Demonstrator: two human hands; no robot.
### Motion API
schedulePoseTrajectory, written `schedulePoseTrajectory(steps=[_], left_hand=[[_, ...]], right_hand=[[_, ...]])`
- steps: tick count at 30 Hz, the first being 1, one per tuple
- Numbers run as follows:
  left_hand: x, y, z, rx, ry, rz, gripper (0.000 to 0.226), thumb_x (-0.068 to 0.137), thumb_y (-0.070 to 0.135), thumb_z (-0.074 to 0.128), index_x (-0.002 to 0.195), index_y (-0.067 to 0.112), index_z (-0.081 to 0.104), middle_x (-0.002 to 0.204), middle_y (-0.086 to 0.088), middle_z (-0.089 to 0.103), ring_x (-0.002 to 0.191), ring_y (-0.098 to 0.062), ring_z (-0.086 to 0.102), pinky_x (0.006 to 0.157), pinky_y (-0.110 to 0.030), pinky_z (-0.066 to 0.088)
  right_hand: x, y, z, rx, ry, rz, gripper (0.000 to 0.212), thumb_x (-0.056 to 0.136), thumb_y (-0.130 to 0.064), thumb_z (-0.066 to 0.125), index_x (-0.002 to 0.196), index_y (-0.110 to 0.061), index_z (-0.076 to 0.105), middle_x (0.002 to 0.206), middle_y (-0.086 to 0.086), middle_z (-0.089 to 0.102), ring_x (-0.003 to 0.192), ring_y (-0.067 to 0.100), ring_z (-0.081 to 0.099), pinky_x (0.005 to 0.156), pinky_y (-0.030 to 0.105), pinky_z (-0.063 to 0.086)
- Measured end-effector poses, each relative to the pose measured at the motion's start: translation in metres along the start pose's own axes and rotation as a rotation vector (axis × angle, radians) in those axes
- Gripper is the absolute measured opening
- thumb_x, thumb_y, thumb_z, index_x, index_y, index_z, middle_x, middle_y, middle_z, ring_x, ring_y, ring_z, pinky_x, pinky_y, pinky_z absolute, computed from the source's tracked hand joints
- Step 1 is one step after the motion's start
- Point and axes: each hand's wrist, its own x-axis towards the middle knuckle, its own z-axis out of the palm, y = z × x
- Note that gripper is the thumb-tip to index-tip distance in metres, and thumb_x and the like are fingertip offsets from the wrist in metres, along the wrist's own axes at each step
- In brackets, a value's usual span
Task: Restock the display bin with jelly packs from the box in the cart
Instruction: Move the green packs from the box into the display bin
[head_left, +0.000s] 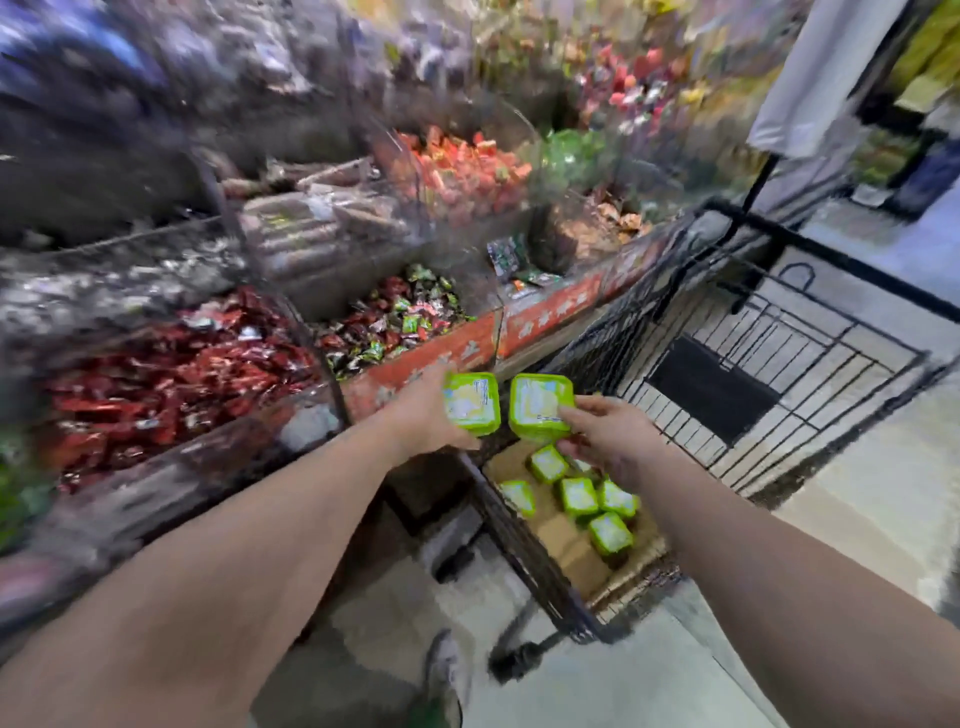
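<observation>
1. Head view is pretty smeared with motion blur, but both hands are showing clearly enough, side by side above the near end of the cart (769, 364).
2. Left hand (423, 410) is gripping a green jelly pack (471, 402), fingers wrapping it from the left and underneath, so that grip is clenched around the pack. It's sitting right by the red front edge of the display bins.
3. Right hand (605, 436) is holding a second green jelly pack (540, 405), thumb lying on the lid and the fingers curling below. That grip is grasping too, not released.
4. The two held packs are nearly touching each other, lids facing up toward the camera.
5. Down below the hands, the cardboard box (566, 540) is sitting in the cart, and five or so loose jelly packs (579, 496) are lying scattered on its bottom, some tilted.
6. The cart is a black wire one, standing just beside the display, with a wheel (511, 662) showing on the floor.
7. To the left, the display bin with mixed red and green candies (395, 322) is sitting behind the red front strip, and a bin of red wrappers (171, 374) is next to it further left.
8. Further back, bins of orange-red sweets (462, 171) are showing, too blurry to read.
9. A shoe (444, 670) is peeking in at the bottom, on the floor.
</observation>
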Motion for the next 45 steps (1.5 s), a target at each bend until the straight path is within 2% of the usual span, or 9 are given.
schedulePoseTrajectory(steps=[7, 14, 17, 19, 21, 26, 32, 37, 45], left_hand=[[-0.151, -0.066, -0.101, -0.006, 0.145, -0.148, 0.093, 0.057, 0.037, 0.09, 0.131, 0.023, 0.035, 0.111, 0.003, 0.06, 0.098, -0.016, 0.057, 0.082, -0.026, 0.048], [-0.274, -0.166, -0.195, -0.04, 0.343, -0.328, 0.095, 0.059, 0.033, 0.089, 0.135, 0.022, 0.033, 0.107, 0.002, 0.056, 0.095, -0.021, 0.061, 0.073, -0.029, 0.051], [-0.308, -0.22, -0.241, -0.057, 0.415, -0.383, 0.095, 0.061, 0.033, 0.088, 0.138, 0.025, 0.033, 0.112, 0.002, 0.053, 0.09, -0.015, 0.056, 0.068, -0.025, 0.047], [-0.322, -0.261, -0.273, -0.039, 0.451, -0.417, 0.097, 0.062, 0.034, 0.088, 0.14, 0.024, 0.032, 0.121, -0.001, 0.051, 0.098, -0.015, 0.05, 0.077, -0.024, 0.041], [-0.33, -0.293, -0.297, -0.025, 0.479, -0.433, 0.099, 0.061, 0.036, 0.088, 0.141, 0.023, 0.032, 0.131, -0.005, 0.049, 0.113, -0.019, 0.049, 0.085, -0.024, 0.038], [-0.34, -0.382, -0.367, -0.054, 0.488, -0.467, 0.092, 0.056, 0.037, 0.09, 0.131, 0.023, 0.038, 0.116, -0.001, 0.055, 0.099, -0.018, 0.054, 0.07, -0.026, 0.043], [-0.317, -0.429, -0.405, -0.056, 0.432, -0.411, 0.092, 0.057, 0.033, 0.09, 0.132, 0.021, 0.038, 0.113, 0.001, 0.053, 0.103, -0.017, 0.054, 0.081, -0.027, 0.042], [-0.297, -0.452, -0.393, -0.089, 0.39, -0.401, 0.094, 0.055, 0.035, 0.091, 0.133, 0.025, 0.038, 0.116, 0.002, 0.054, 0.109, -0.016, 0.052, 0.086, -0.026, 0.04], [-0.276, -0.46, -0.389, -0.069, 0.31, -0.426, 0.101, 0.055, 0.045, 0.089, 0.137, 0.032, 0.031, 0.137, -0.001, 0.048, 0.125, -0.019, 0.046, 0.092, -0.03, 0.041]], right_hand=[[-0.096, -0.013, 0.13, -0.09, -0.32, -0.076, 0.024, 0.091, -0.009, 0.062, 0.113, -0.003, 0.059, 0.079, 0.005, 0.06, 0.057, 0.008, 0.059, 0.049, 0.021, 0.055], [-0.166, -0.021, 0.291, -0.215, -0.598, -0.124, 0.019, 0.09, -0.014, 0.066, 0.108, -0.01, 0.061, 0.09, 0.009, 0.068, 0.064, 0.016, 0.067, 0.049, 0.019, 0.053], [-0.185, -0.021, 0.372, -0.27, -0.67, -0.169, 0.021, 0.089, -0.015, 0.067, 0.109, -0.009, 0.063, 0.092, 0.01, 0.071, 0.069, 0.02, 0.069, 0.061, 0.03, 0.061], [-0.191, -0.016, 0.433, -0.3, -0.697, -0.183, 0.025, 0.09, -0.014, 0.065, 0.113, -0.006, 0.061, 0.094, 0.01, 0.071, 0.07, 0.022, 0.067, 0.067, 0.033, 0.06], [-0.196, -0.011, 0.475, -0.297, -0.726, -0.17, 0.018, 0.092, -0.01, 0.061, 0.11, -0.006, 0.061, 0.088, 0.01, 0.067, 0.062, 0.017, 0.062, 0.055, 0.023, 0.057], [-0.177, 0.019, 0.574, -0.389, -0.685, -0.147, 0.014, 0.094, -0.004, 0.056, 0.104, -0.003, 0.066, 0.074, 0.007, 0.063, 0.046, 0.003, 0.059, 0.044, 0.015, 0.046], [-0.14, 0.059, 0.616, -0.475, -0.428, -0.101, 0.011, 0.09, -0.011, 0.063, 0.095, -0.007, 0.071, 0.052, -0.002, 0.056, 0.034, 0.001, 0.041, 0.036, 0.015, 0.029], [-0.113, 0.07, 0.639, -0.596, -0.387, -0.19, 0.015, 0.089, -0.018, 0.063, 0.1, -0.013, 0.072, 0.087, 0.005, 0.07, 0.074, 0.013, 0.057, 0.056, 0.024, 0.043], [-0.096, 0.085, 0.663, -0.766, -0.405, -0.237, 0.027, 0.089, -0.016, 0.058, 0.116, -0.018, 0.058, 0.097, 0.002, 0.063, 0.083, 0.02, 0.059, 0.07, 0.026, 0.047]])
